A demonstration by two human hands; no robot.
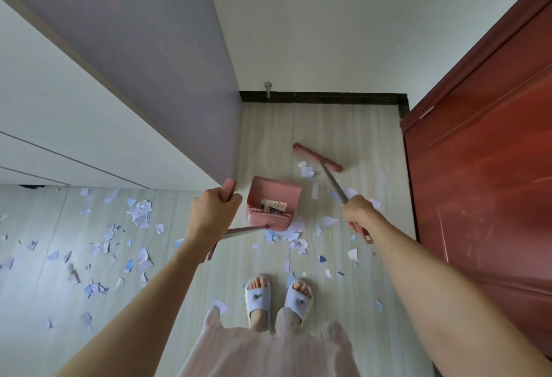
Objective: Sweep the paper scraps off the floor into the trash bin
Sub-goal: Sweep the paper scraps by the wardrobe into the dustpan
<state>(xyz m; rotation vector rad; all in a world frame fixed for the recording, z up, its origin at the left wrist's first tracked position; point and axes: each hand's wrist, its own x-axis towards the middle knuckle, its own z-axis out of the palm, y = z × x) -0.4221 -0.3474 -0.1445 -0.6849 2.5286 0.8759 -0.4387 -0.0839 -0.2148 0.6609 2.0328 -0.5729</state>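
A pink dustpan point(273, 197) stands on the pale floor ahead of my feet, with a printed scrap inside it. My left hand point(213, 212) grips the pink top of the dustpan handle point(228, 188). My right hand point(360, 212) is closed around the grey shaft of a pink broom. The broom head point(316, 157) rests on the floor beyond the dustpan, to its right. White and blue paper scraps point(294, 236) lie bunched just in front of the dustpan, and a wide scatter of scraps point(119, 242) covers the floor to the left. No trash bin is in view.
A white cabinet point(89, 114) with a grey side panel fills the left. A red door point(484, 152) closes off the right. A white wall with a black baseboard point(322, 97) and a door stop ends the narrow strip ahead. My feet in blue slippers point(277, 299) stand below.
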